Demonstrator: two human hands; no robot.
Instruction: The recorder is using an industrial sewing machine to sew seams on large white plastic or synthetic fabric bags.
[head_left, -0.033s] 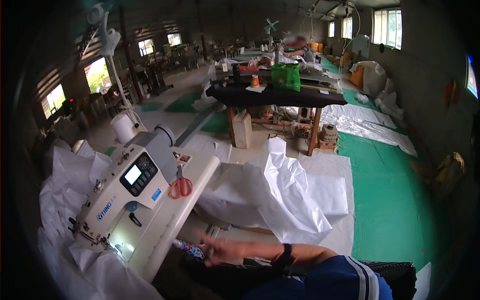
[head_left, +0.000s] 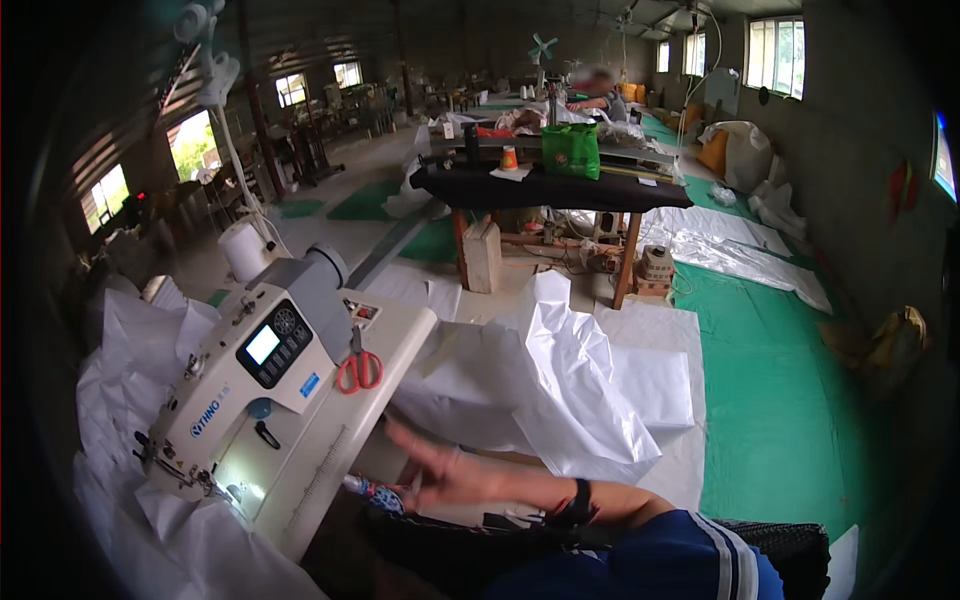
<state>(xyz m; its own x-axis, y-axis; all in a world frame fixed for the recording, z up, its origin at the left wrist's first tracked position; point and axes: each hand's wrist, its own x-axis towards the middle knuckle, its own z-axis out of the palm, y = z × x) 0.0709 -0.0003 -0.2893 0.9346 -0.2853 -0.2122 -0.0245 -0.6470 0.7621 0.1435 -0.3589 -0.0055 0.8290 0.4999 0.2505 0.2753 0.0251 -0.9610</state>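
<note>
My right hand [head_left: 445, 478] reaches in from the lower right, with a black band at the wrist and a blue sleeve with white stripes. Its fingers are spread and slightly blurred, with nothing seen in them. Just beside the fingers is a small blue-patterned object [head_left: 382, 497] with a pale tip; whether they touch is unclear. Left of the hand stands a white sewing machine [head_left: 215, 395], its lamp lit, on a pale table [head_left: 325, 450]. Red-handled scissors [head_left: 360, 371] lie on that table. White sheeting [head_left: 150, 350] is heaped around the machine's left side. My left hand is out of view.
Crumpled white sheeting [head_left: 575, 385] spreads beyond my hand. Farther off, a dark-topped table [head_left: 480, 188] carries a green bag [head_left: 571, 152] and an orange cup [head_left: 509, 158]. Green floor covering [head_left: 760, 400] runs along the right. A person [head_left: 600, 98] is at the far tables.
My right hand has moved up a little, its fingers now reaching farther toward the machine table's edge. The scene has shifted very slightly in the picture.
</note>
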